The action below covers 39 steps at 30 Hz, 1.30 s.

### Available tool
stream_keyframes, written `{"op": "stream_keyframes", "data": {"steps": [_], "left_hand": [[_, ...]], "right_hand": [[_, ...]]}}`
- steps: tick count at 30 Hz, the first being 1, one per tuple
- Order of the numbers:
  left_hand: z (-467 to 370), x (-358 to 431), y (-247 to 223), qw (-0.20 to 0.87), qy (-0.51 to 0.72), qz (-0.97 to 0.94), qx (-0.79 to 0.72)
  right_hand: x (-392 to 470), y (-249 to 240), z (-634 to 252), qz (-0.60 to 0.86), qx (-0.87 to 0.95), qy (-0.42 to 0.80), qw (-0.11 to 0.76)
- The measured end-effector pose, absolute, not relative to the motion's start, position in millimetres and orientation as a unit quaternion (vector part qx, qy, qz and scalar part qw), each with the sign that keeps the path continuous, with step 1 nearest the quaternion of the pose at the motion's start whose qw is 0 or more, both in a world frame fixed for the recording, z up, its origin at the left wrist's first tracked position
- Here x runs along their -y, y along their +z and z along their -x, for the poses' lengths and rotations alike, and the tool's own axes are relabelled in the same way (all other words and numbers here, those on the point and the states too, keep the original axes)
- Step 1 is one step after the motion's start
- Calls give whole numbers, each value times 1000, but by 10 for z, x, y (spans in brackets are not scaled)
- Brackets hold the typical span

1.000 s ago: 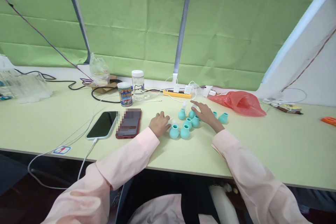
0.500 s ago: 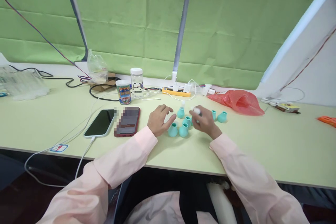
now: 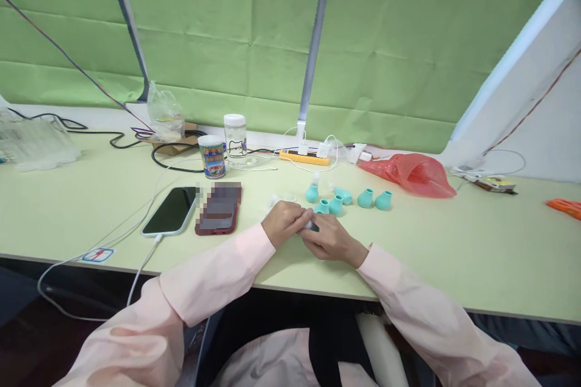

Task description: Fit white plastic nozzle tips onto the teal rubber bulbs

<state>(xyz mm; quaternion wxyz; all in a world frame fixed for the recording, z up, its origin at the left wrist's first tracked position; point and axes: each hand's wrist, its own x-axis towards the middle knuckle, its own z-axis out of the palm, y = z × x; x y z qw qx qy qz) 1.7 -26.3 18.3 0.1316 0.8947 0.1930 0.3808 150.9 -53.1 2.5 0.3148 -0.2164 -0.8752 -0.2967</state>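
My left hand (image 3: 287, 221) and my right hand (image 3: 329, 237) meet low over the table. Between them is a small white piece (image 3: 311, 225), mostly hidden; the right fingers are wrapped round it. The left fingers are pressed together against the right hand, and what they grip is hidden. Just beyond the hands stand several turquoise bulb-shaped pieces, among them one (image 3: 336, 205) near my right hand and one (image 3: 384, 200) at the right end. Another turquoise piece (image 3: 311, 193) has a white top. One more (image 3: 345, 196) lies on its side. Small whitish pieces (image 3: 273, 200) lie behind my left hand.
Two phones (image 3: 171, 211) (image 3: 220, 208) lie left of my hands, one with a white cable. Behind them stand a printed can (image 3: 213, 157) and a clear jar (image 3: 235, 140). A yellow power strip (image 3: 304, 158) and a red plastic bag (image 3: 411, 174) are at the back.
Both hands have come together nearer the table edge, and my left fingers have closed. The white piece moved left with my right hand. Two front turquoise pieces are now out of sight.
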Motion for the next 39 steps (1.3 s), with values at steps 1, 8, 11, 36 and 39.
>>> {"op": "stream_keyframes", "data": {"steps": [1, 8, 11, 36, 39], "left_hand": [[-25, 267, 188, 171, 387, -885, -196], [-27, 208, 242, 324, 411, -784, -335], [15, 124, 251, 95, 392, -806, -434], [11, 210, 255, 112, 447, -850, -254], [1, 253, 266, 219, 479, -828, -192]], "right_hand": [[539, 29, -1508, 220, 874, -291, 321], [572, 39, -1524, 181, 878, -257, 362], [529, 9, -1561, 183, 878, -176, 405], [565, -5, -1466, 335, 728, 64, 595], [554, -7, -1478, 335, 724, 47, 601]]}}
